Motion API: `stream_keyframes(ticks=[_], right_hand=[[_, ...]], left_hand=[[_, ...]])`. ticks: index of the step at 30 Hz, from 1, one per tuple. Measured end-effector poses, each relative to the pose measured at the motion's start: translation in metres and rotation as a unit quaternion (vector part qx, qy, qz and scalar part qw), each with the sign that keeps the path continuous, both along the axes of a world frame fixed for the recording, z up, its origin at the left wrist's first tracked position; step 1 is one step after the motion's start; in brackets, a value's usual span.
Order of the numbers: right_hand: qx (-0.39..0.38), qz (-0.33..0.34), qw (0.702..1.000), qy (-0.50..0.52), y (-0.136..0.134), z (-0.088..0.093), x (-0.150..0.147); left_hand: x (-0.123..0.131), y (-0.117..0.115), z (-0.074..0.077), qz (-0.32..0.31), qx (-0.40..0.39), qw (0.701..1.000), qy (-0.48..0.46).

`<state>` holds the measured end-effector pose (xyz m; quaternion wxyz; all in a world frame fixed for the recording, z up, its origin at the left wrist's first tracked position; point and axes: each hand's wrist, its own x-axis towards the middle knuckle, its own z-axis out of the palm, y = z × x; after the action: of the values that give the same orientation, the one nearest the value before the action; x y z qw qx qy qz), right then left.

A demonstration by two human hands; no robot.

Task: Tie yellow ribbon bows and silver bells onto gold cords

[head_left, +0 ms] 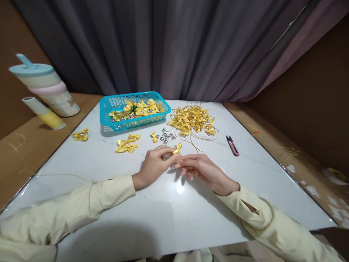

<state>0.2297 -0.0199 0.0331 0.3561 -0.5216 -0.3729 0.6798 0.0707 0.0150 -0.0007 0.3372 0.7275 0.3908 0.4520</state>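
My left hand [158, 162] pinches a small yellow bow [177, 148] between thumb and fingers, above the white table [152, 214]. Close against it, the thumb and forefinger of my right hand [203, 170] are pressed together just below the bow; what they hold is too small to make out. Beyond my hands lie several small silver pieces [166, 137] and a single yellow bow [154, 137]. More loose yellow bows [127, 145] are grouped to the left of these. A heap of yellow bows with cords [192, 119] spreads behind my right hand.
A blue basket [133, 122] holding yellow bows stands at the back left. Small pink-handled snips [232, 146] lie on the right. A yellow bundle [80, 134] is at the left, near a tumbler [51, 89] and a thread cone [45, 114] on the brown surface.
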Motion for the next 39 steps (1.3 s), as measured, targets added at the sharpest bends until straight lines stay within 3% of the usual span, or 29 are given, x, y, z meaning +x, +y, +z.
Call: stream_keyframes(ticks=[6, 13, 16, 19, 24, 29, 32, 34, 37, 39], right_hand=[[0.131, -0.045, 0.972, -0.188, -0.007, 0.006, -0.004], [0.359, -0.091, 0.85, -0.375, -0.015, -0.006, -0.001], [0.399, -0.086, 0.82, -0.401, -0.015, -0.009, -0.002], [0.371, -0.097, 0.84, -0.385, -0.013, -0.006, -0.002], [0.224, -0.102, 0.939, -0.239, -0.008, 0.004, -0.001], [0.108, -0.017, 0.992, -0.07, -0.003, 0.01, 0.004], [0.081, 0.057, 0.995, 0.026, -0.001, 0.01, 0.007], [0.081, 0.068, 0.994, 0.015, -0.001, 0.009, 0.006], [0.155, 0.014, 0.98, -0.123, -0.003, 0.004, 0.003], [0.262, -0.034, 0.932, -0.247, -0.006, -0.001, 0.001]], left_hand=[[0.0, 0.0, 0.002, 0.009, 0.001, 1.0, -0.003], [0.002, 0.0, 0.003, 0.006, -0.031, 0.999, 0.0], [0.001, -0.001, 0.004, -0.012, -0.046, 0.999, 0.006], [0.0, -0.001, 0.005, -0.016, -0.058, 0.998, 0.013], [0.0, 0.0, 0.003, -0.008, -0.051, 0.998, 0.025], [0.0, 0.0, 0.003, -0.002, -0.035, 0.999, 0.03], [0.0, 0.0, 0.003, -0.013, -0.029, 0.999, 0.026], [0.0, 0.0, 0.002, -0.017, -0.025, 0.999, 0.029], [0.0, -0.001, 0.002, -0.017, -0.028, 0.999, 0.036], [0.0, -0.001, 0.002, -0.021, -0.029, 0.999, 0.038]])
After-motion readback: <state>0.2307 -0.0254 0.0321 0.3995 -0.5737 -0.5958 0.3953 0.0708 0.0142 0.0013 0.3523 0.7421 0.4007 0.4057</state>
